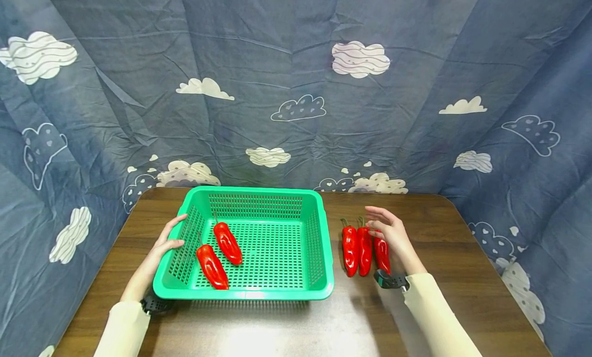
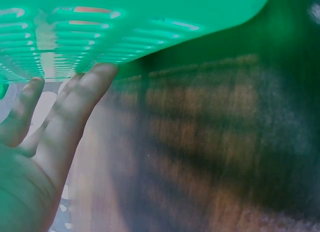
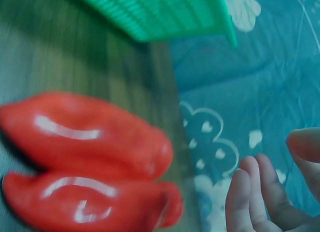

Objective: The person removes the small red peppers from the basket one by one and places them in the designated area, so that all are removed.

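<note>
A green plastic basket [image 1: 245, 295] stands on the left half of the table. Two glossy red chili peppers [image 1: 226, 243] lie inside it, near its left wall. My left hand [image 1: 163, 240] is at the basket's left side; in the left wrist view its extended fingers [image 2: 75, 109] touch the slotted outer wall [image 2: 150, 14]. To the right of the basket, three more red peppers [image 1: 350, 250] lie side by side on the tabletop. Over the rightmost pepper [image 1: 382, 254] hovers my right hand [image 1: 390, 233], fingers relaxed and thumb apart, partly hiding that pepper. Nothing is visible in its grasp.
The brown wooden table [image 1: 430, 218] has a rounded far right corner. Behind it hangs a dark blue curtain [image 1: 259, 64] with white clouds, which also runs along both sides. Between basket and peppers lies a narrow strip of bare wood.
</note>
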### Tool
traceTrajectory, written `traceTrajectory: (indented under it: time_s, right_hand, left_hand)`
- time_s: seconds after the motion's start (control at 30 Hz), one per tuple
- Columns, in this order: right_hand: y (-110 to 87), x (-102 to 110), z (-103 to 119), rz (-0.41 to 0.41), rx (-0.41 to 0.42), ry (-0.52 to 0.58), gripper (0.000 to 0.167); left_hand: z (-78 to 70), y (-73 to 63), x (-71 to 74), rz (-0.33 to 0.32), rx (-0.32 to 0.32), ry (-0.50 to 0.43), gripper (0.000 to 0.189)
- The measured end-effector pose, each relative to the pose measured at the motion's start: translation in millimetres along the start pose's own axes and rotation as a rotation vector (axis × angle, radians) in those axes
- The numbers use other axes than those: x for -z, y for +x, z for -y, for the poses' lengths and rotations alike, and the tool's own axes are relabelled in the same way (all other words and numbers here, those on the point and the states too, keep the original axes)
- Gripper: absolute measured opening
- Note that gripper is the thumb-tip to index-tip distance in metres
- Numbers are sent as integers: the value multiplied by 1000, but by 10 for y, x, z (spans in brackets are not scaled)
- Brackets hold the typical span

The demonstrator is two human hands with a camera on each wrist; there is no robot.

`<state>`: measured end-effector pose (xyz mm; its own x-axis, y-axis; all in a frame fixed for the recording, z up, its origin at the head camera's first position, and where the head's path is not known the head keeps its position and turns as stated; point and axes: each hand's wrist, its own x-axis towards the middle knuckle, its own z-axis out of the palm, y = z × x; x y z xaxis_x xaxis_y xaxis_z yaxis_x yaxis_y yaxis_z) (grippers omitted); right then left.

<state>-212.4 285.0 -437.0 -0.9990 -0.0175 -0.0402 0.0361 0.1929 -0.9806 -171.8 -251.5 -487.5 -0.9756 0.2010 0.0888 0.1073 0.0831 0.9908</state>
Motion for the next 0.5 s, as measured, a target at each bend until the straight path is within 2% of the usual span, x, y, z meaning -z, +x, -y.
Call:
traceTrajectory:
  time_s: [0.27, 0.5]
  right_hand:
    - [23, -214, 154, 90, 55, 25, 40]
    - [61, -419, 271, 169, 79, 35, 40]
  left_hand:
    - [-23, -26, 0, 19, 58, -26, 60]
    - [-18, -42, -6, -6, 49, 51, 61]
